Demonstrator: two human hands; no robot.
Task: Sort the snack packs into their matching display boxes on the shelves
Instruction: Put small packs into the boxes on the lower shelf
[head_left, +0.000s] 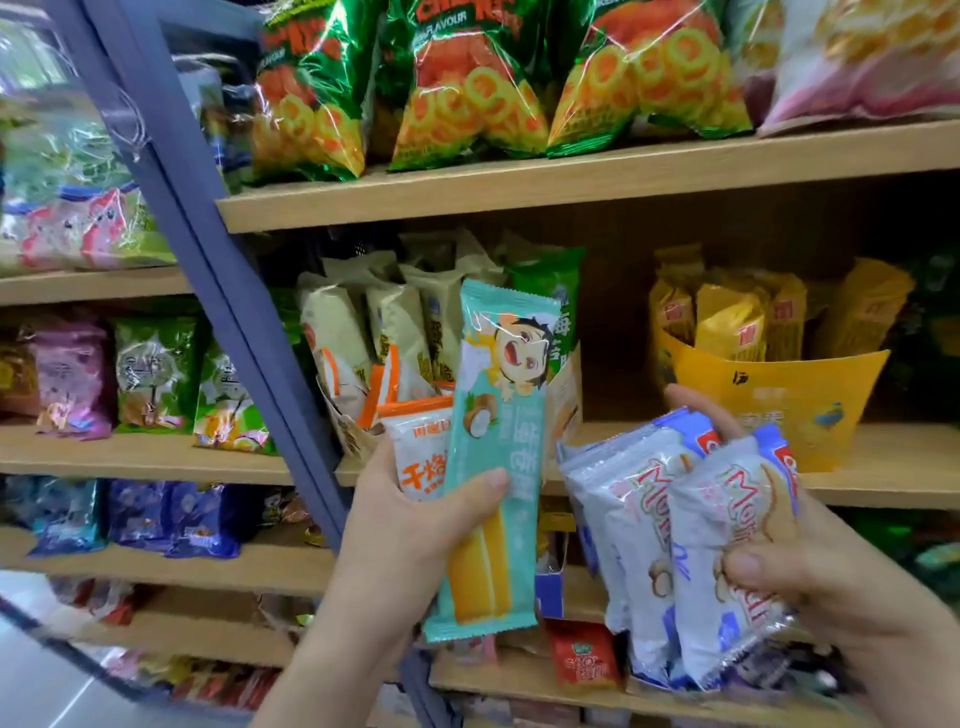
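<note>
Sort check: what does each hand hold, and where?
Left hand grips a long teal pack mid-length and a white-orange pack low down; right hand holds white-blue packs, thumb on lower halves.

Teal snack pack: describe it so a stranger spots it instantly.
Find the wooden shelf holding the yellow cardboard display box. Left of it, the left hand grips two packs. The long teal plastic snack pack is frontmost, with a cartoon child, unlike the white plastic pack behind.
</note>
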